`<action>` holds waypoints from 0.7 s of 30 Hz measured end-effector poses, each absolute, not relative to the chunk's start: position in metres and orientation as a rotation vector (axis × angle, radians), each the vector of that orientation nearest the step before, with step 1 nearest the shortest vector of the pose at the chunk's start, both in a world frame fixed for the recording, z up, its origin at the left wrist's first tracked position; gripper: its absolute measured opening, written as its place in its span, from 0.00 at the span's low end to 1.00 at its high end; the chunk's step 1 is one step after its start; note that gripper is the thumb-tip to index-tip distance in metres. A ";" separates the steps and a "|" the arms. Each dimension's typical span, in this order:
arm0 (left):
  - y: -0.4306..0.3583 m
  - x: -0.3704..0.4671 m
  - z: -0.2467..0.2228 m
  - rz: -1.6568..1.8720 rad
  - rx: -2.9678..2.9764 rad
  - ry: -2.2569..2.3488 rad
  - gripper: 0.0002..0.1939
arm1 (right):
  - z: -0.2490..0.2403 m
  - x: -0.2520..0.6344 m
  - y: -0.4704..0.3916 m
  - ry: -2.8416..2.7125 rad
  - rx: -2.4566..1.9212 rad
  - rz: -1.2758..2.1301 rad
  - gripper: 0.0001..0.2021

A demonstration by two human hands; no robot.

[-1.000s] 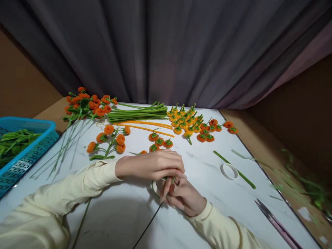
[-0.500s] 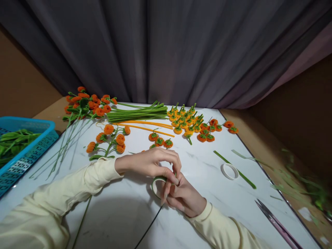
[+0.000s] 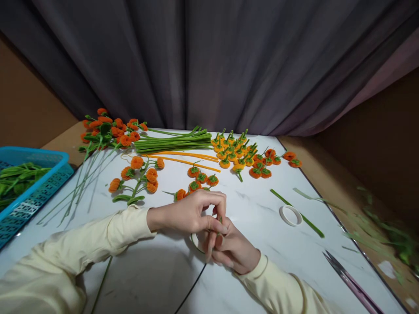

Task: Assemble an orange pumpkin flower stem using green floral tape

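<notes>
My left hand (image 3: 193,213) arches in from the left, thumb and fingers pinched together at the upper end of a thin dark wire stem (image 3: 191,288). From the right, my right hand (image 3: 238,248) meets it, its fingers closed around the same stem, which runs down to the lower edge of the view. A roll of green tape (image 3: 195,242) sits against the touching fingers, mostly covered; which fingers carry it is unclear. Just beyond the hands are orange pumpkin-like chenille heads (image 3: 194,186) with green tops. Left of them lies an assembled orange sprig (image 3: 140,181).
Green chenille stems (image 3: 173,144), yellow heads (image 3: 229,152) and finished orange stems (image 3: 114,131) lie at the back. A blue basket (image 3: 62,174) of leaves stands left. Rightward are a white tape ring (image 3: 290,216), a green strip (image 3: 310,222) and scissors (image 3: 350,279).
The wire stem has shifted slightly right at its lower end. My left hand has turned a little, and the tape roll is more hidden. More orange heads show behind my left hand.
</notes>
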State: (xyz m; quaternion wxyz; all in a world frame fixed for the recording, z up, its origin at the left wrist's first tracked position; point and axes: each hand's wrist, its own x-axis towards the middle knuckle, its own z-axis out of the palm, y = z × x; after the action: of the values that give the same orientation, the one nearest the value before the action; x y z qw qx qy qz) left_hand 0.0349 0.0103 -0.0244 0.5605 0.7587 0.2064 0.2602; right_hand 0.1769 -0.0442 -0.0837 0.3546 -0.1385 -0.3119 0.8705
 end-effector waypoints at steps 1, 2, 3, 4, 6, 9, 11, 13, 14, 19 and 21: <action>0.009 0.035 -0.024 0.618 1.796 0.484 0.16 | -0.085 0.177 -0.044 -0.809 -0.366 2.252 0.16; 0.009 0.035 -0.023 0.617 1.800 0.481 0.16 | -0.086 0.177 -0.044 -0.805 -0.369 2.256 0.16; 0.008 0.036 -0.023 0.610 1.800 0.479 0.16 | -0.087 0.177 -0.044 -0.800 -0.362 2.262 0.15; 0.008 0.036 -0.023 0.597 1.793 0.477 0.15 | -0.088 0.177 -0.044 -0.796 -0.346 2.270 0.15; 0.009 0.036 -0.022 0.559 1.765 0.472 0.11 | -0.088 0.177 -0.044 -0.795 -0.304 2.276 0.15; 0.014 0.035 -0.020 0.496 1.732 0.428 0.06 | -0.086 0.176 -0.043 -0.822 -0.295 2.250 0.16; 0.018 0.034 -0.017 0.446 1.749 0.399 0.04 | -0.084 0.177 -0.042 -0.851 -0.328 2.227 0.16; 0.022 0.031 -0.013 0.364 1.794 0.415 0.05 | -0.082 0.178 -0.042 -0.883 -0.351 2.216 0.17; 0.024 0.029 -0.010 0.327 1.822 0.459 0.06 | -0.082 0.179 -0.043 -0.890 -0.354 2.210 0.17; 0.021 0.017 0.008 0.348 1.941 0.946 0.18 | -0.080 0.182 -0.047 -0.826 -0.430 2.153 0.14; 0.014 0.015 0.010 0.308 2.009 0.973 0.24 | -0.079 0.182 -0.049 -0.832 -0.465 2.138 0.14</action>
State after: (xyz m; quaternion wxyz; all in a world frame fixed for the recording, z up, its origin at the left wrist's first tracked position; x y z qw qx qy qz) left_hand 0.0148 0.0143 0.0100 0.4297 0.8050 0.3900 0.1235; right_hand 0.1821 -0.0487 -0.0787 0.3899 -0.1830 -0.3274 0.8410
